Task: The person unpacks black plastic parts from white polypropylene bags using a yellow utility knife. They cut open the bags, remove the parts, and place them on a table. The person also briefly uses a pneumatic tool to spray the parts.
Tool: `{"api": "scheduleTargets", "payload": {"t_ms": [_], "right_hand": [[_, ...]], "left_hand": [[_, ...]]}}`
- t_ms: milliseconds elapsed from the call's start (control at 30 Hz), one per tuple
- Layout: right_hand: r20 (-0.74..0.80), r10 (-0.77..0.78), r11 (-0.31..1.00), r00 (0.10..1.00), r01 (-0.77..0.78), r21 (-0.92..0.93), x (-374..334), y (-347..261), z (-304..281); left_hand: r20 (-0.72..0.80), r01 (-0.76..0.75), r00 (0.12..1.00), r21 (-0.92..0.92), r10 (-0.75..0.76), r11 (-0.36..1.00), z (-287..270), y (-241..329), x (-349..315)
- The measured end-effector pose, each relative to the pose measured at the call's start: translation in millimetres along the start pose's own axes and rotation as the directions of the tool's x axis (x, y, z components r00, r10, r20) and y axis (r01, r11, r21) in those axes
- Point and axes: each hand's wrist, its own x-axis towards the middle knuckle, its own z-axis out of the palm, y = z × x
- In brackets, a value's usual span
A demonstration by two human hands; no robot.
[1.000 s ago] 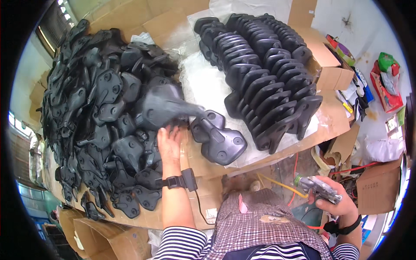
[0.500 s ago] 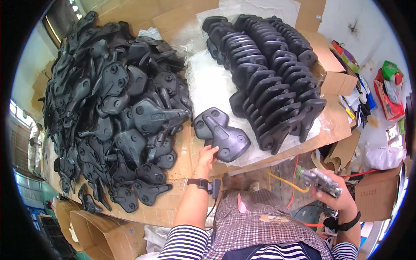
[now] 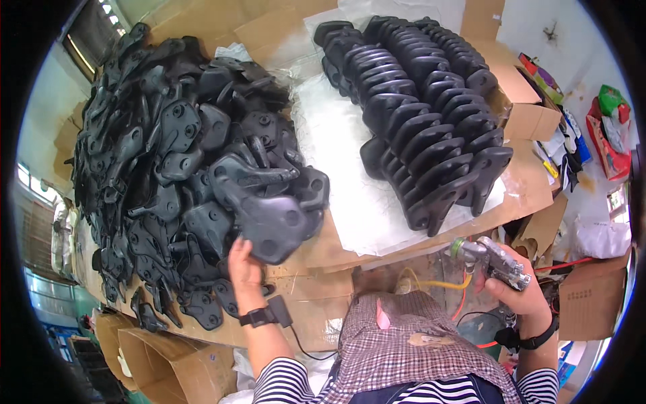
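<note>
My left hand [image 3: 243, 268] grips the lower edge of a large black plastic part [image 3: 266, 219] and holds it at the right edge of a big loose heap of similar black parts [image 3: 168, 155]. My right hand [image 3: 517, 291] is low at the right, off the table, shut on a metal spray gun [image 3: 491, 259] with a yellow hose [image 3: 431, 284]. Neat overlapping rows of black parts [image 3: 424, 114] lie on white sheeting [image 3: 350, 195] at the upper right.
The cardboard-covered table [image 3: 316, 296] fills the middle. Open cardboard boxes [image 3: 161, 360] stand at the lower left and another box [image 3: 584, 299] at the right. Colourful packets and tools [image 3: 605, 128] lie on the floor at the far right.
My left hand has reached to the black part that lay on the white sheeting and dragged it left to the heap's edge. My right hand keeps the spray gun low at the right.
</note>
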Motion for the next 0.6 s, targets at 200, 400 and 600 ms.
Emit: {"api": "scheduleTargets", "payload": {"t_ms": [200, 400, 600], "right_hand": [[0.018, 0.052, 0.997, 0.998, -0.051, -0.065, 2, 17, 9], [0.075, 0.171, 0.985, 0.982, -0.168, -0.043, 4, 42, 19], [0.012, 0.115, 0.984, 0.993, -0.113, -0.141, -4, 46, 13]], "left_hand": [[-0.098, -0.217, 0.976, -0.544, 0.195, 0.81, -61, 8, 19], [-0.501, 0.37, 0.682, -0.391, -0.532, 0.843, -3, -135, 52], [-0.209, 0.237, 0.898, -0.511, -0.387, 0.826, 51, -164, 60]]}}
